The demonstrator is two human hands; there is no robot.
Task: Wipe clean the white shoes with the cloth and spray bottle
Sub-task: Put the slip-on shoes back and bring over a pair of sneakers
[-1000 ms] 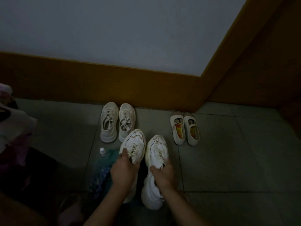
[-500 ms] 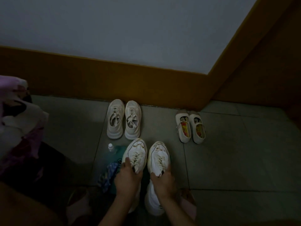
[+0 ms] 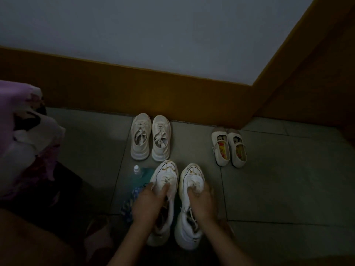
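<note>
Two white sneakers stand side by side on the tiled floor, toes pointing away from me. My left hand [image 3: 148, 204] grips the laced top of the left sneaker [image 3: 166, 175]. My right hand [image 3: 201, 202] grips the top of the right sneaker [image 3: 192, 174]. Both toes carry brownish stains. A spray bottle [image 3: 136, 172] with a white cap lies just left of the left sneaker. A blue patterned cloth [image 3: 130, 203] lies under and beside my left hand, partly hidden by it.
A second pair of pale sneakers [image 3: 150, 138] stands near the brown skirting. A small pair of strap shoes [image 3: 229, 148] with coloured insoles sits to the right. A pile of purple and white fabric [image 3: 25, 135] fills the left edge. Dim tiled floor [image 3: 288, 179] extends right.
Both hands have kept hold of the sneakers and drawn them slightly nearer to me. The view has shifted to the left.
</note>
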